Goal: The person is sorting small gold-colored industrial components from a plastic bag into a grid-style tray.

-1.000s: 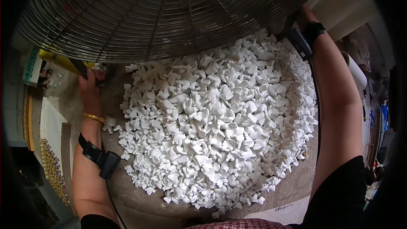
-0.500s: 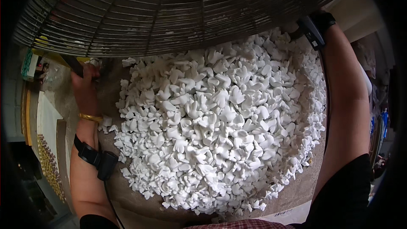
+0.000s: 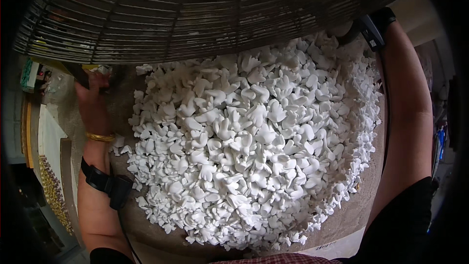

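a red plaid cloth (image 3: 288,259) fronts the gritty brown counter (image 3: 342,215), where a broad heap of matte white pieces (image 3: 244,137) (smooth, lobed, many like tiny hands) spreads between the forearms. the left hand (image 3: 92,100) reaches forward, fingers wrapped around a dark flat bar (image 3: 75,74). the right arm (image 3: 409,78) stretches far forward; its hand is hidden, so its grasp cannot be told. a curved, thin-ribbed wire fan guard (image 3: 195,14) covers the heap's far edge.

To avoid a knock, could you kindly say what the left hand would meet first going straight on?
Beyond the dark bar it seems to grip, the left hand would probably meet the wire cage; depth is unclear, though.
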A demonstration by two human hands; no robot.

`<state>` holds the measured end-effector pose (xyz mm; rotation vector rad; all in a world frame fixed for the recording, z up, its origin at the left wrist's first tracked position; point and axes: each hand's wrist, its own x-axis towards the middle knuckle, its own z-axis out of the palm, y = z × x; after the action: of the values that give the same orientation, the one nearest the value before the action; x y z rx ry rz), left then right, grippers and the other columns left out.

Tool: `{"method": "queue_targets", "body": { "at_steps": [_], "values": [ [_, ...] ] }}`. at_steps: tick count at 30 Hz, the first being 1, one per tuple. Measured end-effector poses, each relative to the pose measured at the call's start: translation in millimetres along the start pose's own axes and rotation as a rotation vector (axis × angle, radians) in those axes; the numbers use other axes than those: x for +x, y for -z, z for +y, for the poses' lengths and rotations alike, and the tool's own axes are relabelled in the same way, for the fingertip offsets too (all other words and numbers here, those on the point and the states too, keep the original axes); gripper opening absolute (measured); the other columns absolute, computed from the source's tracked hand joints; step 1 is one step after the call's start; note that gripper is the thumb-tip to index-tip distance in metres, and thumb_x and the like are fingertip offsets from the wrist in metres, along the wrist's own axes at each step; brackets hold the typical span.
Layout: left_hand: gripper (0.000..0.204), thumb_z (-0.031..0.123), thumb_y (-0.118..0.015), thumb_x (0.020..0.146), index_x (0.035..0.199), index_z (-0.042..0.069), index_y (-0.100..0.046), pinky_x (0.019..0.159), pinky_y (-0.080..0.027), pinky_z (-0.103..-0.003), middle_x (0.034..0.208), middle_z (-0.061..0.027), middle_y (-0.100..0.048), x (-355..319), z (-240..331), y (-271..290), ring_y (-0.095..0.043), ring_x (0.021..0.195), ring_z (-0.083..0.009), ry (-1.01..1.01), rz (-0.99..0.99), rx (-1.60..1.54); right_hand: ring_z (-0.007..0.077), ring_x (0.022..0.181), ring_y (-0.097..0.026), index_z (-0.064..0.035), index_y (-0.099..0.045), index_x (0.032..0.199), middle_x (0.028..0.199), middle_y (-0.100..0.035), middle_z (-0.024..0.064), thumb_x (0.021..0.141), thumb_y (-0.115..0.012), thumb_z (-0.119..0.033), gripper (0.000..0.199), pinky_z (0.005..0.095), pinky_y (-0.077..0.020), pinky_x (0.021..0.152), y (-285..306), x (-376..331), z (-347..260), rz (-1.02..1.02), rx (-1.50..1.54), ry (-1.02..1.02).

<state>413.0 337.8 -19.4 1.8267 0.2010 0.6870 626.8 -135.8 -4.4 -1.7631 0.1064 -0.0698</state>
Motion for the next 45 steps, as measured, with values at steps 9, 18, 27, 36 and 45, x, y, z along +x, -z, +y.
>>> {"method": "queue_targets", "body": {
  "at_steps": [9, 18, 27, 36, 45],
  "values": [
    [0.022, 0.026, -0.051, 0.100, 0.095, 0.005, -0.046, 0.092, -0.046, -0.035, 0.080, -0.0006, -0.045, -0.9, 1.2, -0.3, -0.046, 0.074, -0.0124, 0.014, -0.012, -0.069, 0.0244, 0.105, -0.058, -0.0032, -0.061, 0.112, 0.109, -0.062, 0.0113, 0.090, -0.058, -0.019, 0.027, 0.0361, -0.0477, 0.088, 0.1, 1.0, 1.4, -0.007, 0.008, -0.009],
    [0.026, 0.030, -0.050, 0.101, 0.092, 0.006, -0.043, 0.095, -0.044, -0.037, 0.078, 0.0003, -0.040, -3.9, 6.4, -4.2, -0.043, 0.073, -0.0127, -0.013, -0.038, -0.084, 0.0246, 0.103, -0.058, -0.0032, -0.061, 0.111, 0.107, -0.062, 0.0114, 0.091, -0.057, -0.020, 0.026, 0.0362, -0.0477, 0.087, 0.9, -2.5, 8.5, -0.013, 0.018, -0.029],
    [0.019, 0.023, -0.051, 0.100, 0.106, 0.006, -0.046, 0.095, -0.042, -0.036, 0.082, -0.0002, -0.048, 0.6, -9.9, 4.8, -0.048, 0.078, -0.0123, 0.006, -0.014, -0.037, 0.0247, 0.102, -0.058, -0.0032, -0.061, 0.109, 0.105, -0.062, 0.0114, 0.091, -0.056, -0.020, 0.025, 0.0364, -0.0478, 0.086, 1.0, -2.2, 16.1, -0.014, 0.030, -0.046],
    [0.019, 0.022, -0.051, 0.099, 0.106, 0.005, -0.046, 0.095, -0.044, -0.036, 0.082, -0.0015, -0.050, 6.2, -16.7, 8.7, -0.051, 0.079, -0.0127, -0.029, -0.066, -0.142, 0.0249, 0.100, -0.058, -0.0033, -0.061, 0.108, 0.103, -0.062, 0.0114, 0.092, -0.055, -0.021, 0.024, 0.0365, -0.0478, 0.085, -6.1, -1.6, 15.5, -0.032, 0.045, -0.049],
    [0.013, 0.018, -0.048, 0.100, 0.097, 0.005, -0.045, 0.091, -0.046, -0.036, 0.077, -0.0003, -0.043, 3.8, -9.9, 1.2, -0.043, 0.071, -0.0121, -0.001, 0.011, -0.115, 0.0251, 0.099, -0.058, -0.0033, -0.061, 0.107, 0.102, -0.062, 0.0114, 0.093, -0.054, -0.021, 0.024, 0.0366, -0.0478, 0.085, -1.3, 1.2, 30.5, -0.034, 0.064, -0.066]
  ]
}}
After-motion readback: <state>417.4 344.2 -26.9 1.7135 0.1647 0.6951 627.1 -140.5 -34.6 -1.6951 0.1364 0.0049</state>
